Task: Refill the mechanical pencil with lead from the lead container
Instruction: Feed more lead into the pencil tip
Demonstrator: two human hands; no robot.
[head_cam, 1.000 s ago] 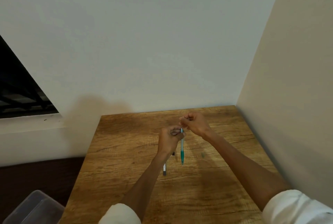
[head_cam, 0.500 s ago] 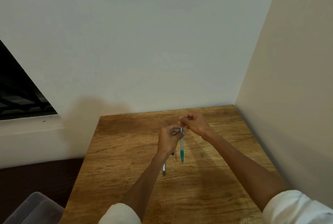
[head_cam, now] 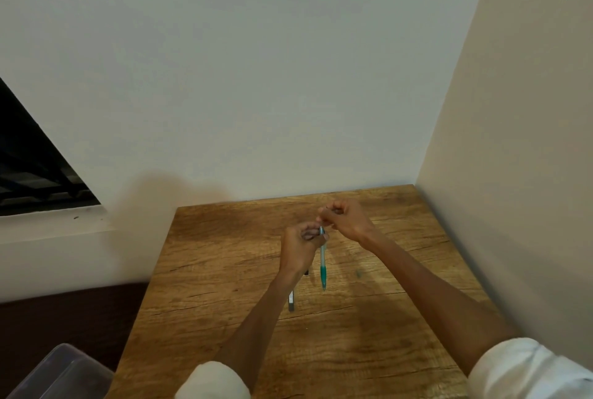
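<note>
left hand (head_cam: 300,243) gripping pencil (head_cam: 323,265) near top | right hand (head_cam: 345,218) pinching, lead unseen | lead likely snapping easily; hold lightly

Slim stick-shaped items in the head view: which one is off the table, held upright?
The teal-gripped mechanical pencil, gripped at its top by the left hand, tip pointing down. The dark slim item lies flat on the table, partly behind the left forearm.

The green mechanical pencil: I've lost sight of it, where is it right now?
In the head view, the green mechanical pencil hangs tip-down above the wooden table, gripped at its top by the left hand, just below the right hand.
</note>
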